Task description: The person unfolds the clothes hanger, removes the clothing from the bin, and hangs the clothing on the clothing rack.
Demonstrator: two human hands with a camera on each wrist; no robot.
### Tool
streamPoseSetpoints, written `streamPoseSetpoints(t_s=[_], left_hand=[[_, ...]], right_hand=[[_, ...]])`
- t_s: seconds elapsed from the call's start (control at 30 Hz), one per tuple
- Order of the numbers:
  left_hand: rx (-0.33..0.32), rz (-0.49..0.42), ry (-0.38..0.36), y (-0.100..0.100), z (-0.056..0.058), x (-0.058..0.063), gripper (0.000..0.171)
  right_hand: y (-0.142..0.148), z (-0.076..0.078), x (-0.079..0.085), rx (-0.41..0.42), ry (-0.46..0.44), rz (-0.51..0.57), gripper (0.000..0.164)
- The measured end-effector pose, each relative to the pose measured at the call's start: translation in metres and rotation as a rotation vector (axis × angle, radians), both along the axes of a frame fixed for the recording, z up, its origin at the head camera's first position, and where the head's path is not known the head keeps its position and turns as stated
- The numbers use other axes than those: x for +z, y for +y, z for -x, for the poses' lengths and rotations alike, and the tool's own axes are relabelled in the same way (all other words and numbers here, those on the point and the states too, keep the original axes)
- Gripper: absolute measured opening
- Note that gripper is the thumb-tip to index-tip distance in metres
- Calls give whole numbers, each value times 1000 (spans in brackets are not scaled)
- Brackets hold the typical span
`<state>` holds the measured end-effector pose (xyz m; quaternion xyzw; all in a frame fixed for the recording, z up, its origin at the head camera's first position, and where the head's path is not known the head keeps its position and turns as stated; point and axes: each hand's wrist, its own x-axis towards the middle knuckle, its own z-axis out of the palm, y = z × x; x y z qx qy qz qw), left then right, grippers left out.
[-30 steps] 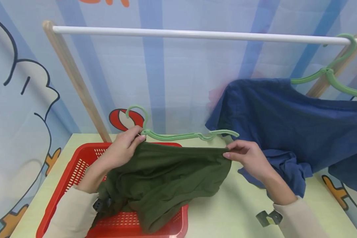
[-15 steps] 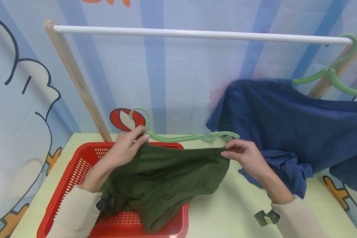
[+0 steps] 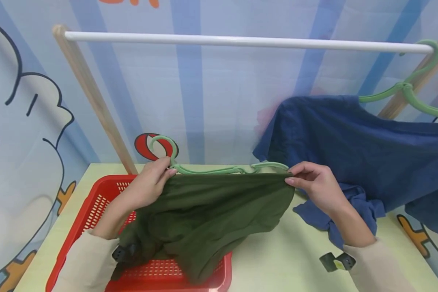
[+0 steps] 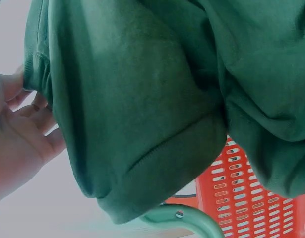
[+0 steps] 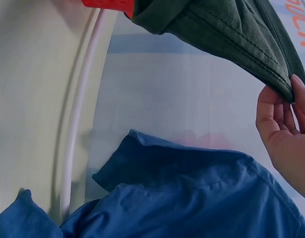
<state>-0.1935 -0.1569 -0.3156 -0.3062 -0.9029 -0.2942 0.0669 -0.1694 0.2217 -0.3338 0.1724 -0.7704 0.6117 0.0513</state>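
A dark green T-shirt (image 3: 219,207) is stretched sideways between both hands, its lower folds hanging over the red basket. My left hand (image 3: 151,182) pinches its upper left edge, right at the neck of a green hanger (image 3: 208,170); whether those fingers also grip the hanger cannot be told. Thumb and fingers of my right hand (image 3: 319,186) pinch the upper right corner, close to the hanger's right arm tip. The hanger's right arm lies along the shirt's top edge, and its left arm is hidden. In the left wrist view, a hemmed sleeve (image 4: 157,163) hangs down.
The red basket (image 3: 91,215) stands at left on the pale table (image 3: 270,263). Behind runs a white rail (image 3: 222,40) on wooden posts (image 3: 95,97). A blue T-shirt (image 3: 332,142) hangs at right on another green hanger (image 3: 381,95), partly resting on the table.
My right hand has moved up and to the right, pulling the shirt's top edge tauter and level with the hanger. The left hand and hanger shifted slightly left over the last half second.
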Motion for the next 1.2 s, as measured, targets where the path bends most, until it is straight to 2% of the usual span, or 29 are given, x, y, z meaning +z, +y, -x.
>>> streamPoseSetpoints(t_s=[0.17,0.37,0.6,0.8,1.2], left_hand=[[-19,-17,-6,-4,-2,-1,18],[-47,-27,2,-8,-5,-5,18],[-42,-13,-27,-13,-7,-8,14],[-44,-29,-50,-16,-7,-8,14],[-59,-33,-25,-16,-6,-6,13]], right_hand=[[5,-1,-3,3,-5,-8,8],[8,-1,-8,32,13,39,10],[8,0,-9,60,31,74,10],[7,-1,-8,45,34,54,5],[4,1,-7,52,32,12,12]])
